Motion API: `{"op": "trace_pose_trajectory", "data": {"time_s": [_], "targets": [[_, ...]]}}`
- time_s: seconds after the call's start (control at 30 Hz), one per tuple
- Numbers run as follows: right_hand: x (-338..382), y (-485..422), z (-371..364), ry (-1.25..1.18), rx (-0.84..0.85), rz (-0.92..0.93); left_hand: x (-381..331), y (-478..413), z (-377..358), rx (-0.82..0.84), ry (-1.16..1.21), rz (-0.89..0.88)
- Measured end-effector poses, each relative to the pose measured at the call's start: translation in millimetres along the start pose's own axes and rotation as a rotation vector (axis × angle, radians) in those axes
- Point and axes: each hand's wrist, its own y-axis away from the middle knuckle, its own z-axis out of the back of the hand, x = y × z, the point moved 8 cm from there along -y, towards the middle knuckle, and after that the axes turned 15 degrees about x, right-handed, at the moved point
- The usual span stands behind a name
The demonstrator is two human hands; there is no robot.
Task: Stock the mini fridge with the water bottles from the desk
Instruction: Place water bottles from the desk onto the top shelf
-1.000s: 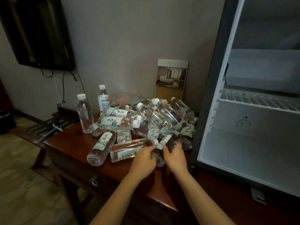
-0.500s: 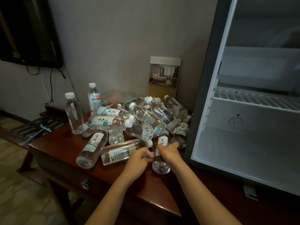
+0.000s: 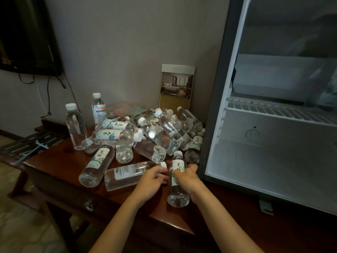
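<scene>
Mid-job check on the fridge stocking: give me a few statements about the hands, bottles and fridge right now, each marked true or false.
1. The mini fridge is closed. False: it stands open, with its interior showing.
2. The right hand grips a labelled bottle. True.
3. Every bottle on the desk lies flat. False: two upright bottles stand at the left of the pile.
4. The left hand curls round the neck end of a lying bottle. True.
</scene>
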Motion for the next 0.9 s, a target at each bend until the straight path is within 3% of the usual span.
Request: {"op": "trace_pose_trajectory", "data": {"time_s": [0.13,0.3,0.37,0.47,0.53,0.73,0.9], "targets": [[-6,8,3,-0.029,-0.028,0.008,-8,12,-5,0.029,-0.058,-0.036],[-10,16,5,-0.114,-0.025,0.028,-42,40,25,-0.307,-0.653,-0.283],[-10,19,5,-0.140,-0.027,0.039,-41,40,34,-0.283,-0.888,-0.181],[-12,21,5,-0.167,-0.043,0.049,-16,35,51,-0.168,-1.137,0.126],[-14,23,6,-0.173,-0.051,0.061,-11,36,59,-0.158,-1.207,0.177],[-9,27,9,-0.147,-0.076,0.155,-19,42,63,-0.268,-1.129,-0.014],[-2,28,13,-0.153,-0.096,0.239,-32,46,72,-0.410,-0.563,-0.213]]}}
